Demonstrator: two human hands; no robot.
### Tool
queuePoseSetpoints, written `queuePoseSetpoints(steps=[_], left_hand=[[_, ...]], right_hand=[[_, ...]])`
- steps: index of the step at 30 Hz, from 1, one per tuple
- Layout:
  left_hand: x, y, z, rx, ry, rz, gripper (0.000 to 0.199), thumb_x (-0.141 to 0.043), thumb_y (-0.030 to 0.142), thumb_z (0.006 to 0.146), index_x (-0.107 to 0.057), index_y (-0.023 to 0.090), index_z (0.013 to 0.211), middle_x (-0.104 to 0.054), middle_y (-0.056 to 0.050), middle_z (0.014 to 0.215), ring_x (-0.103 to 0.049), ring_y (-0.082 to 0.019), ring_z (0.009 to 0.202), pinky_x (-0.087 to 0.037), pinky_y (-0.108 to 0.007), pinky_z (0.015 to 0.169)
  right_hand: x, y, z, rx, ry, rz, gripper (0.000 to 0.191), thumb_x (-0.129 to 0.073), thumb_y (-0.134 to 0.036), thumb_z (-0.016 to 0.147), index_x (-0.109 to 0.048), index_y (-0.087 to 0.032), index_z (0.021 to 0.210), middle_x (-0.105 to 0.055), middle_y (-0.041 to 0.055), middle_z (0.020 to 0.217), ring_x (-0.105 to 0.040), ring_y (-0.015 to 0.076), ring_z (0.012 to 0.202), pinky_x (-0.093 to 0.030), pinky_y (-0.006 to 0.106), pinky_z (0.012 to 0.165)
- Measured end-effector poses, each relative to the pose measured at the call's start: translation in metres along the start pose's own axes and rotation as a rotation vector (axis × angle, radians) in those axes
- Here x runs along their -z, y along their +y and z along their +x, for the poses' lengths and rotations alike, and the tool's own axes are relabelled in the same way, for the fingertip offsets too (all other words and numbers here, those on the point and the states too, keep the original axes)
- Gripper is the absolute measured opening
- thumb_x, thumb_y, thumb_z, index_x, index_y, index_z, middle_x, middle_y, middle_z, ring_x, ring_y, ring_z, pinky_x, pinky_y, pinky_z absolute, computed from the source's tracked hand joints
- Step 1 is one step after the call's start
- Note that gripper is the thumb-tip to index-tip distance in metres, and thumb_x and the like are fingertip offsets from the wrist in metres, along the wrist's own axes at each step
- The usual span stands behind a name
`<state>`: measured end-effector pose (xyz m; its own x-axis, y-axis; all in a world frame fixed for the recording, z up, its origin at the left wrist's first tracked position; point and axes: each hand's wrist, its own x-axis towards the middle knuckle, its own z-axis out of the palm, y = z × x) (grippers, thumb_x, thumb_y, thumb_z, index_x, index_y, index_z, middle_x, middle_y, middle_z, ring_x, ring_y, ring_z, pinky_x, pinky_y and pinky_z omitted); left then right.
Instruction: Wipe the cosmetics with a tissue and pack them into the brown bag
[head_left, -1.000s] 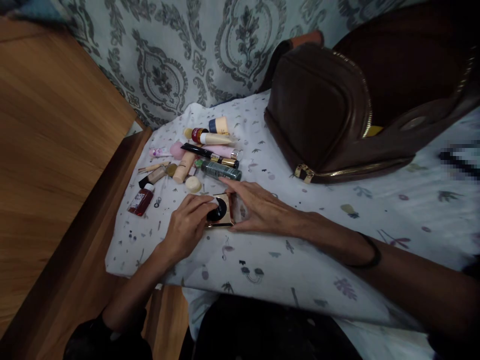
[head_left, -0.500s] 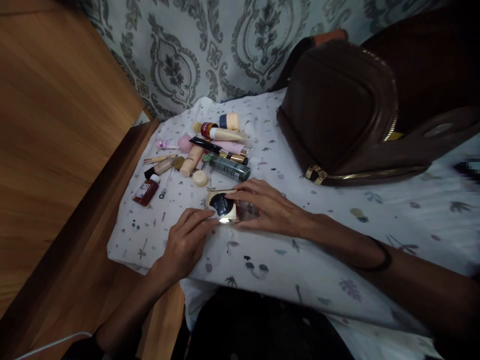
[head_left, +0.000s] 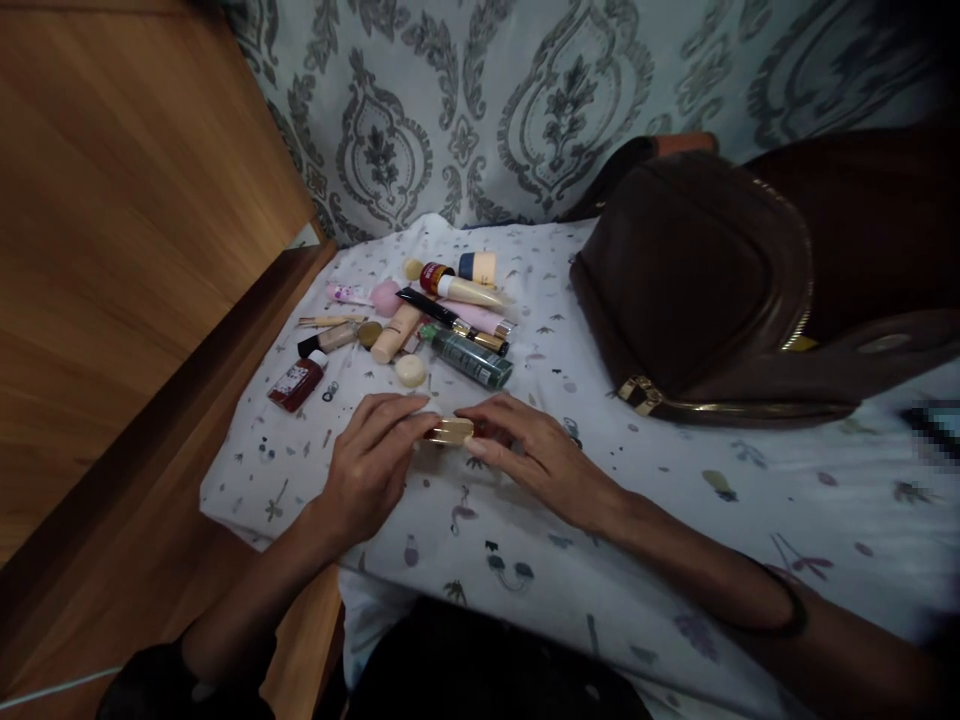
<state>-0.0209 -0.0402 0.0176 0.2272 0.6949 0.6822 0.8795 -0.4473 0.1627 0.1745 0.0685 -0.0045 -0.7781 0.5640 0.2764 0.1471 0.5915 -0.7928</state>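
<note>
a: hands first. left?
b: left hand (head_left: 371, 465) grips the near-left end of the gold case (head_left: 453, 431), fingers curled over it.
a: right?
b: right hand (head_left: 547, 455) pinches the other end, thumb in front, fingers behind. case sits between the two, above the printed sheet (head_left: 525, 520).
a: what changed?
b: case got tipped. half a second ago its dark round face was showing, now just a narrow shiny edge (can't tell if it's open, don't ask). so both hands are bracing it edge-on.
a: next ring out?
b: round cream-coloured pot (head_left: 410, 372) just beyond the fingers, smooth and squat. then the dark green bottle (head_left: 472, 357), a cylinder, lying down. beige tube (head_left: 397, 333) beside it, matte-looking.
a: left side?
b: flat red bottle (head_left: 297, 383), see-through, white cap.
a: further?
b: brown bag (head_left: 690, 270), smooth, leather-looking, gold zip teeth. sheet's soft, rumpled at the edges. behind, grey patterned fabric (head_left: 465, 130); left, wood-grain panel (head_left: 127, 180).
</note>
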Motion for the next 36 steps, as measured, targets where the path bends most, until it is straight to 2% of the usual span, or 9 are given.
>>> queuePoseSetpoints(steps=[3,8,12,17,19,24,27,33,36], left_hand=[[-0.004,-0.005,0.007,-0.018,-0.013,0.003,0.034,-0.049,-0.004,0.090,-0.063,0.016,0.114,-0.068,-0.012,0.113,-0.060,-0.022,0.103,-0.055,-0.039,0.088],[-0.008,-0.007,0.016,-0.046,-0.020,0.025,0.031,-0.049,-0.001,0.092,-0.063,0.016,0.113,-0.069,-0.012,0.112,-0.060,-0.022,0.104,-0.056,-0.040,0.089],[-0.012,0.004,0.016,-0.073,-0.012,0.032,0.031,-0.048,0.000,0.092,-0.063,0.016,0.115,-0.068,-0.013,0.113,-0.061,-0.023,0.106,-0.057,-0.040,0.089],[-0.019,0.023,0.012,-0.240,-0.075,0.058,0.028,-0.049,0.007,0.096,-0.059,0.008,0.122,-0.067,-0.018,0.119,-0.058,-0.028,0.116,-0.059,-0.044,0.092],[-0.020,0.024,0.011,-0.243,-0.069,0.067,0.029,-0.049,0.007,0.096,-0.059,0.007,0.123,-0.067,-0.018,0.119,-0.058,-0.028,0.115,-0.059,-0.044,0.092],[-0.016,0.013,0.005,-0.114,-0.064,0.059,0.038,-0.049,0.002,0.094,-0.058,0.015,0.128,-0.067,-0.014,0.122,-0.058,-0.025,0.115,-0.057,-0.043,0.095],[-0.011,0.003,0.000,-0.008,-0.019,0.055,0.042,-0.050,-0.001,0.091,-0.059,0.019,0.127,-0.066,-0.012,0.121,-0.059,-0.023,0.112,-0.057,-0.042,0.094],[-0.010,-0.008,-0.007,0.183,0.061,-0.056,0.034,-0.051,0.005,0.095,-0.062,0.021,0.123,-0.064,-0.011,0.122,-0.063,-0.020,0.111,-0.056,-0.039,0.094],[-0.012,-0.008,-0.009,0.262,0.080,-0.123,0.031,-0.049,0.011,0.098,-0.063,0.022,0.122,-0.064,-0.010,0.122,-0.063,-0.020,0.114,-0.055,-0.039,0.097]], right_hand=[[-0.001,0.005,-0.002,0.027,-0.002,-0.087,0.039,-0.059,-0.053,0.093,-0.068,-0.022,0.116,-0.072,0.0079,0.102,-0.065,0.0226,0.087,-0.054,0.038,0.077],[-0.005,0.010,-0.004,0.098,0.069,-0.221,0.022,-0.060,-0.038,0.095,-0.071,-0.020,0.101,-0.072,0.0065,0.085,-0.061,0.0240,0.085,-0.051,0.038,0.076],[-0.006,0.011,-0.005,0.083,0.106,-0.190,0.021,-0.059,-0.037,0.095,-0.069,-0.019,0.095,-0.069,0.0057,0.080,-0.060,0.0227,0.082,-0.050,0.034,0.070],[-0.006,0.014,-0.005,0.090,0.102,-0.182,0.027,-0.052,-0.036,0.098,-0.064,-0.019,0.080,-0.066,0.0054,0.075,-0.059,0.0212,0.079,-0.049,0.033,0.067],[-0.006,0.015,-0.005,0.096,0.108,-0.181,0.028,-0.051,-0.036,0.098,-0.064,-0.019,0.081,-0.066,0.0055,0.075,-0.059,0.0212,0.078,-0.049,0.033,0.067],[-0.006,0.016,-0.005,0.104,0.111,-0.167,0.027,-0.054,-0.041,0.097,-0.067,-0.020,0.086,-0.066,0.0051,0.075,-0.060,0.0216,0.078,-0.050,0.034,0.068],[-0.005,0.015,-0.004,0.081,0.107,-0.167,0.025,-0.057,-0.041,0.096,-0.069,-0.020,0.090,-0.067,0.0057,0.077,-0.061,0.0220,0.077,-0.051,0.034,0.067],[-0.005,0.015,-0.002,0.075,0.098,-0.185,0.021,-0.058,-0.037,0.094,-0.069,-0.020,0.089,-0.068,0.0072,0.079,-0.063,0.0237,0.081,-0.054,0.036,0.070],[-0.006,0.016,-0.002,0.061,0.118,-0.208,0.029,-0.062,-0.041,0.091,-0.067,-0.020,0.111,-0.071,0.0098,0.097,-0.066,0.0260,0.090,-0.057,0.040,0.074]])
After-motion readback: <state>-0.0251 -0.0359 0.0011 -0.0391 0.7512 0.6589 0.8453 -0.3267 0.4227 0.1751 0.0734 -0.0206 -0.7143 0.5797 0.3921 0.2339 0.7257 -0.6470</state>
